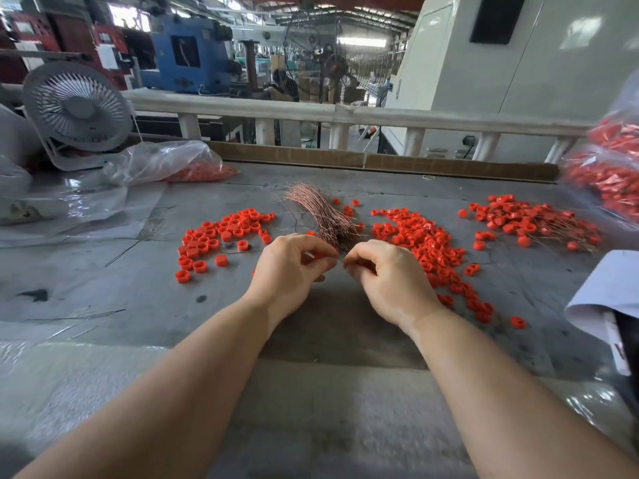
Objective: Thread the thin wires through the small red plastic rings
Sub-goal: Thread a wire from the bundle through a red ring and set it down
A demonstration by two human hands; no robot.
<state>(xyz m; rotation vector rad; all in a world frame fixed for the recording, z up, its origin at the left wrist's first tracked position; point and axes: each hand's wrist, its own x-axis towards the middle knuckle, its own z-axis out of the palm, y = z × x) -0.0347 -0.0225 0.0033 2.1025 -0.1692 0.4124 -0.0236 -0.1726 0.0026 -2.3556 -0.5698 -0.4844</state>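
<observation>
Two hands meet at frame centre: left hand and right hand each pinch one thin wire between them; any ring there is hidden. Wire bundle just above, rings centre-right. Advice: short grip, steady tip.

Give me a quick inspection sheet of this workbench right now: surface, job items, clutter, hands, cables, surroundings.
Surface: grey table, scuffed, stray wires on it.
Job's things: bundle of thin wires at centre; loose red rings left; more rings right; far-right rings lie among wires.
Clutter: plastic bag holding red parts, desk fan, second bag at right.
Grippers: left hand and right hand pinch one wire between them.
Cables: nothing seen on the table.
Surroundings: factory machines behind a railing.
</observation>
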